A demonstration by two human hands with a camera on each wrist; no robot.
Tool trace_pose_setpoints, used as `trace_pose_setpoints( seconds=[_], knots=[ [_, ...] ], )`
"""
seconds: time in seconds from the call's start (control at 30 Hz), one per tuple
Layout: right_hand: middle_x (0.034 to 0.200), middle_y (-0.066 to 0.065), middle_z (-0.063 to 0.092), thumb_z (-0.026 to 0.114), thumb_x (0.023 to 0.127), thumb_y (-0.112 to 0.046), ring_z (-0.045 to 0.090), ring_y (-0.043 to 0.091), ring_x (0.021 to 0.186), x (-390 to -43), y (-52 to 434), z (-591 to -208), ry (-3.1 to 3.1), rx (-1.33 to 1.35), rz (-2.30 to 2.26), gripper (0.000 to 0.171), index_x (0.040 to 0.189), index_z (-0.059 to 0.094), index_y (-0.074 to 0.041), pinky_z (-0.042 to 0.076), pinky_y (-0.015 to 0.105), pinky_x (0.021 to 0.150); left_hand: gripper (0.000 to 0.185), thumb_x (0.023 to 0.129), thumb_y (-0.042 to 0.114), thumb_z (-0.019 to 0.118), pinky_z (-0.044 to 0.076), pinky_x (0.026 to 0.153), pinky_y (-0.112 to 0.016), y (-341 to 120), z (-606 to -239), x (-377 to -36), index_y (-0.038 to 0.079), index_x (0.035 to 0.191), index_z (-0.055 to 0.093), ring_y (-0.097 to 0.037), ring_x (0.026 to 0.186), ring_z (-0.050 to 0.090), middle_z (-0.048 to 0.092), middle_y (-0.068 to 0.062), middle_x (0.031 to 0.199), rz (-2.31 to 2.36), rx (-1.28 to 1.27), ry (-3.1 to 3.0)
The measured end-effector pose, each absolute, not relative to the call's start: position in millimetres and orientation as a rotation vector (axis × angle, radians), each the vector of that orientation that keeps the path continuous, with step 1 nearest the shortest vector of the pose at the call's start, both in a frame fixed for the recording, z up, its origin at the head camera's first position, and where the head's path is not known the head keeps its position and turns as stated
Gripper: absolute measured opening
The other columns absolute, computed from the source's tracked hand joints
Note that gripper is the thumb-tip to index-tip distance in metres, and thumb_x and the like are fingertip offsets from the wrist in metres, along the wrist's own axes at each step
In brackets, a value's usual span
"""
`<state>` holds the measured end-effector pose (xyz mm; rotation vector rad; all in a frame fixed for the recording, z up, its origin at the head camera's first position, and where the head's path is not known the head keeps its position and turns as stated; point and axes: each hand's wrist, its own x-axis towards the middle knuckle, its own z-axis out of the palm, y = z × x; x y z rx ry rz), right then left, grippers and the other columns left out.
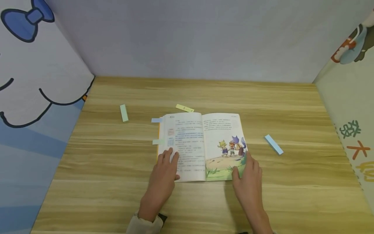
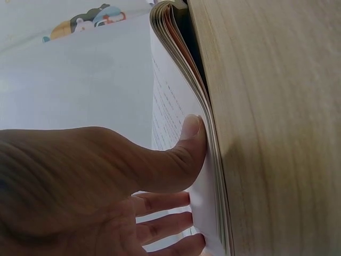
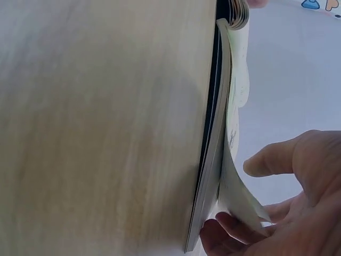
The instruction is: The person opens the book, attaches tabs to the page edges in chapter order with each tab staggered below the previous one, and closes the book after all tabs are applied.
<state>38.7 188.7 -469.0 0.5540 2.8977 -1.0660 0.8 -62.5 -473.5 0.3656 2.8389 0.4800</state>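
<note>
An open picture book [image 1: 201, 146] lies flat on the wooden table [image 1: 204, 94]; text fills its left page and a cartoon of animals the right one. My left hand [image 1: 169, 157] rests flat on the lower left page. In the left wrist view its thumb [image 2: 186, 144] presses the page stack [image 2: 210, 176] down, with the fingers stretched out beside it. My right hand [image 1: 243, 167] is at the book's lower right corner. The right wrist view shows that page's corner [image 3: 240, 197] lifted and lying on my fingertips [image 3: 213, 232], while the thumb [image 3: 266, 162] hovers apart from it.
Loose sticky strips lie on the table: a green one [image 1: 124, 113] at the left, a yellow one [image 1: 184, 108] behind the book and a blue one [image 1: 273, 144] to the right. Two tabs [image 1: 156, 120] stick out of the book's left edge. Printed walls close three sides.
</note>
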Motion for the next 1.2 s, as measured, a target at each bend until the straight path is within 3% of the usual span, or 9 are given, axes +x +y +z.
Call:
trace_pose_setpoints(
  seconds=[0.3, 0.43, 0.5, 0.6, 0.7, 0.93, 1.0, 1.2],
  knots=[
    [0.160, 0.035, 0.033, 0.060, 0.100, -0.007, 0.031, 0.056, 0.146, 37, 189, -464, 2.862, 0.592, -1.172, 0.060, 0.155, 0.041, 0.003, 0.031, 0.072, 0.117, 0.072, 0.088, 0.013, 0.081, 0.055, 0.101, -0.054, -62, -475, 0, 0.000, 0.151, 0.049, -0.044, 0.144, 0.043, 0.040, -0.025, 0.160, 0.477, 0.361, 2.837],
    [0.160, 0.034, 0.037, 0.059, 0.101, -0.006, 0.024, 0.056, 0.153, 38, 187, -467, 2.903, 0.519, -1.250, 0.055, 0.153, 0.045, 0.001, 0.018, 0.071, 0.124, 0.071, 0.088, 0.013, 0.081, 0.055, 0.099, -0.054, -62, -474, 1, -0.001, 0.150, 0.049, -0.044, 0.143, 0.044, 0.040, -0.025, 0.159, 0.477, 0.370, 2.837],
    [0.161, 0.030, 0.040, 0.059, 0.102, -0.007, 0.028, 0.052, 0.154, 39, 184, -469, 2.911, 0.445, -1.303, 0.055, 0.155, 0.044, -0.001, 0.019, 0.068, 0.126, 0.071, 0.088, 0.013, 0.081, 0.055, 0.099, -0.054, -62, -474, 1, -0.001, 0.150, 0.049, -0.044, 0.143, 0.044, 0.040, -0.025, 0.159, 0.473, 0.370, 2.839],
    [0.165, 0.019, 0.041, 0.059, 0.103, -0.009, 0.035, 0.041, 0.155, 40, 179, -471, 2.909, 0.323, -1.335, 0.063, 0.162, 0.036, -0.010, 0.029, 0.061, 0.125, 0.071, 0.088, 0.013, 0.081, 0.056, 0.099, -0.053, -63, -474, 2, -0.001, 0.150, 0.050, -0.044, 0.142, 0.044, 0.041, -0.025, 0.159, 0.471, 0.372, 2.847],
    [0.170, 0.012, 0.033, 0.061, 0.102, -0.009, 0.033, 0.033, 0.157, 41, 173, -472, 2.913, 0.204, -1.320, 0.076, 0.168, 0.021, -0.016, 0.032, 0.055, 0.125, 0.070, 0.088, 0.014, 0.081, 0.056, 0.099, -0.052, -64, -476, 2, -0.001, 0.149, 0.050, -0.044, 0.142, 0.045, 0.041, -0.025, 0.159, 0.477, 0.382, 2.854],
    [0.176, 0.015, 0.012, 0.065, 0.103, -0.019, 0.021, 0.036, 0.161, 44, 162, -472, 2.866, -0.116, -1.229, 0.095, 0.169, -0.003, -0.016, 0.026, 0.056, 0.127, 0.072, 0.088, 0.017, 0.082, 0.052, 0.106, -0.053, -68, -477, 1, 0.000, 0.150, 0.050, -0.044, 0.142, 0.045, 0.041, -0.024, 0.160, 0.501, 0.414, 2.853],
    [0.176, 0.017, 0.008, 0.067, 0.103, -0.023, 0.019, 0.038, 0.162, 45, 158, -473, 2.854, -0.186, -1.167, 0.098, 0.169, -0.005, -0.013, 0.026, 0.057, 0.127, 0.073, 0.088, 0.020, 0.083, 0.050, 0.109, -0.053, -71, -477, 1, 0.000, 0.150, 0.050, -0.044, 0.141, 0.045, 0.041, -0.024, 0.160, 0.501, 0.442, 2.851],
    [0.171, 0.025, 0.023, 0.076, 0.097, -0.031, 0.035, 0.044, 0.154, 47, 151, -478, 2.940, -0.415, -0.904, 0.101, 0.168, 0.009, -0.007, 0.037, 0.061, 0.120, 0.075, 0.091, 0.025, 0.080, 0.047, 0.115, -0.051, -84, -475, 0, 0.004, 0.155, 0.047, -0.043, 0.148, 0.040, 0.036, -0.021, 0.165, 0.568, 0.490, 2.783]
  ],
)
